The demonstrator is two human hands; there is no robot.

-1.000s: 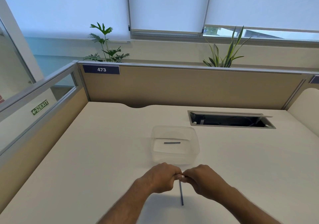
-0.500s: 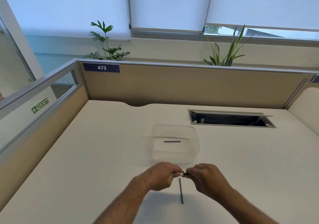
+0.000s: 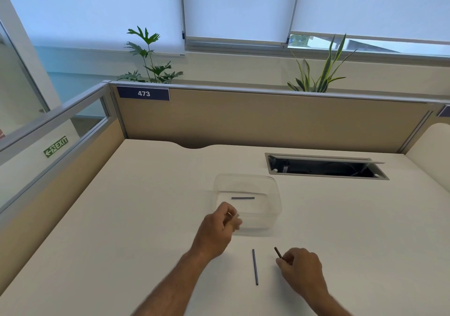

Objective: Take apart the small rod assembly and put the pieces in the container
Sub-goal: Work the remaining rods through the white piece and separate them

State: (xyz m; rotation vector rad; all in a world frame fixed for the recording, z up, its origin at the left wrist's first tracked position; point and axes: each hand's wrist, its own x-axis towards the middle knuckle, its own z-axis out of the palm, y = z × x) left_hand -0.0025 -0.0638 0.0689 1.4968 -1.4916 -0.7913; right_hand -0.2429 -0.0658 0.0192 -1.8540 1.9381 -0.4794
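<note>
My left hand (image 3: 220,228): It was up near the front left corner of the clear plastic box (image 3: 274,208). My fingers (image 3: 235,220) were curled close together. A tiny pale bit showed at the tips, but it was too blurry for me to tell what it was.

My right hand (image 3: 302,267): It was low over the white desk (image 3: 146,218), well apart from my left hand. My thumb and fingers were pinched tight on the short dark rod (image 3: 278,252).

Short dark rod: One end was stuck in my right fingers. The other end poked up and away from me, tilted a little to the left.

Long thin grey rod (image 3: 255,266): It lay flat on the desk between my two hands. It pointed away from me. No finger touched it. It was just beside my right hand.

Small grey rod in the box (image 3: 242,197): It lay flat on the bottom of the box, going side to side. It was past my left fingers, and they did not touch it.

Clear plastic box: It sat on the desk, open on top, in front of both hands.

Dark slot in the desk (image 3: 323,168): It was behind the box, off to the right.
</note>
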